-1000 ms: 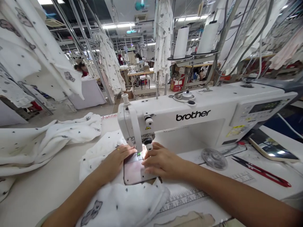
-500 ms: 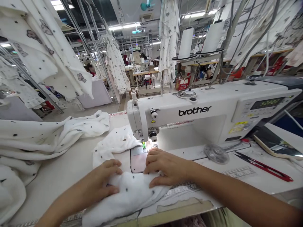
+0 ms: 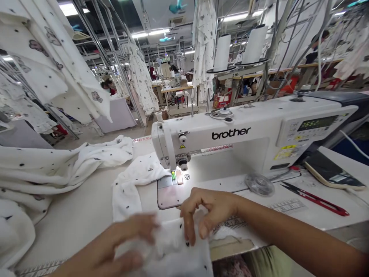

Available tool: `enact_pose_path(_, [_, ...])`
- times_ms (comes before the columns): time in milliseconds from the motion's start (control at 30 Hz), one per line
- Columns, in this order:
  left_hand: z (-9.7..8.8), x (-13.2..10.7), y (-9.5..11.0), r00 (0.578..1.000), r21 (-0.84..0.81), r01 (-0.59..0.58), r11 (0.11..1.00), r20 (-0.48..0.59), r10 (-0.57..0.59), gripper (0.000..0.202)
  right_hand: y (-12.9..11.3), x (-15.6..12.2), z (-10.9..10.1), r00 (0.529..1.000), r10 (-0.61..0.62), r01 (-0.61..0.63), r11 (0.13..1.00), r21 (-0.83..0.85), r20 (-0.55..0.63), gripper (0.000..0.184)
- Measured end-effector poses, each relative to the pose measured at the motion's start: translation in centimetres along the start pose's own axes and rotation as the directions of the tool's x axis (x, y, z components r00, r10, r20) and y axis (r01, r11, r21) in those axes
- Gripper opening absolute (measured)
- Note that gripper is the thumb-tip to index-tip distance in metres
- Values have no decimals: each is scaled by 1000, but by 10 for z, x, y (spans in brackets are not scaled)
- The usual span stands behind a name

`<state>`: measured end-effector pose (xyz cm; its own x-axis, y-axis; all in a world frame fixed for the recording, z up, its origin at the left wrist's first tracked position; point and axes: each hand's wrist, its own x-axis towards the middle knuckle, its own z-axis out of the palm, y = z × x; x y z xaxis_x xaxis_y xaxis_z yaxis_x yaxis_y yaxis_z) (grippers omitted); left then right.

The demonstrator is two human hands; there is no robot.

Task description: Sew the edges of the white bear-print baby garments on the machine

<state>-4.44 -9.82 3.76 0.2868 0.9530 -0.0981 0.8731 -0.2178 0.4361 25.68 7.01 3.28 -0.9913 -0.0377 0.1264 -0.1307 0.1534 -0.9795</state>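
A white Brother sewing machine (image 3: 230, 134) stands on the table, its needle area lit over a metal plate (image 3: 168, 194). A white printed cloth (image 3: 175, 250) lies at the table's front edge and trails back past the needle to the left. My right hand (image 3: 206, 213) has its fingers curled, pinching the cloth's upper edge near the plate. My left hand (image 3: 129, 240) is blurred by motion; it rests on the cloth's left part, fingers seemingly closed on it.
Red thread snips (image 3: 314, 198) and a phone (image 3: 331, 173) lie at the right. A clear bobbin disc (image 3: 259, 184) sits by the machine's base. A heap of white printed fabric (image 3: 57, 165) covers the table's left. Garments hang overhead; a person sits far back left.
Both hands have drawn back from the needle toward the table's front edge, pulling the cloth with them. The plate under the needle is now uncovered.
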Motion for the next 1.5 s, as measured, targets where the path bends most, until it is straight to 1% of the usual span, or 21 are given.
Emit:
enact_pose_path(100, [31, 41, -14, 965, 125, 229, 965, -161, -208, 57, 17, 0, -3, 992, 3, -24, 986, -163, -130, 33])
enact_pose_path(133, [38, 53, -21, 944, 164, 292, 942, -209, -257, 62, 23, 1, -4, 989, -23, -10, 975, -223, -147, 30])
enact_pose_path(200, [43, 74, -36, 918, 212, 368, 905, -238, -317, 67, 31, 4, -6, 979, -110, 46, 940, -338, -173, 24])
enact_pose_path(267, [36, 89, -51, 908, 234, 406, 884, -218, -359, 68, 33, 7, -8, 960, -195, 86, 887, -454, -199, 22])
enact_pose_path(400, [10, 107, -78, 885, 243, 457, 856, -217, -411, 71, 28, 9, -8, 926, -244, 15, 787, -617, -288, 30])
enact_pose_path(467, [2, 113, -84, 875, 233, 473, 850, -232, -424, 72, 28, 9, -8, 913, -286, 23, 749, -662, -292, 34])
enact_pose_path(533, [0, 117, -81, 889, 220, 433, 874, -265, -374, 67, 29, 9, -7, 910, -325, 61, 718, -694, -256, 39])
enact_pose_path(600, [1, 120, -66, 922, 166, 311, 936, -291, -255, 55, 31, 9, -6, 925, -326, 90, 688, -720, -196, 42])
enact_pose_path(667, [3, 122, -42, 961, 56, 143, 988, -245, -125, 43, 34, 9, -5, 949, -296, 111, 639, -761, -110, 38])
enact_pose_path(733, [5, 124, -15, 987, -52, 47, 998, -150, -55, 34, 36, 9, -4, 965, -262, 135, 585, -800, -28, 32])
enact_pose_path(800, [7, 126, 7, 997, -69, 45, 997, -59, -49, 23, 39, 9, -3, 972, -234, 150, 571, -807, 15, 28])
enact_pose_path(867, [7, 127, 19, 996, -39, 85, 996, -8, -86, 15, 40, 10, -3, 972, -234, 150, 600, -786, 7, 27])
enact_pose_path(933, [5, 127, 21, 990, -67, 132, 989, 55, -129, 18, 40, 11, -3, 964, -262, 123, 619, -776, -56, 26])
enact_pose_path(1033, [0, 126, 14, 976, -238, 204, 950, 129, -178, 20, 39, 12, -3, 936, -303, 33, 580, -814, -178, 26])
enact_pose_path(1167, [-4, 131, 6, 963, -345, 262, 901, 159, -219, 21, 38, 14, -4, 942, -261, -41, 532, -846, -210, 24])
enact_pose_path(1233, [-2, 133, 6, 959, -284, 279, 917, 128, -252, 22, 38, 15, -5, 953, -233, -41, 537, -842, -195, 22])
enact_pose_path(1267, [0, 133, 7, 965, -221, 263, 939, 69, -254, 24, 38, 16, -4, 956, -226, -38, 540, -841, -189, 21])
enact_pose_path(1333, [5, 130, 8, 979, -46, 157, 986, -120, -162, 29, 38, 17, -4, 957, -226, -33, 533, -845, -180, 20])
enact_pose_path(1400, [11, 124, 9, 967, 130, -25, 991, -250, 57, 31, 37, 18, -4, 959, -230, -28, 512, -858, -168, 21])
enact_pose_path(1433, [14, 121, 9, 951, 195, -128, 972, -254, 176, 32, 36, 18, -3, 959, -229, -30, 501, -865, -166, 22])
enact_pose_path(1500, [20, 114, 7, 915, 279, -308, 909, -175, 364, 38, 35, 19, -3, 959, -228, -40, 480, -877, -168, 24])
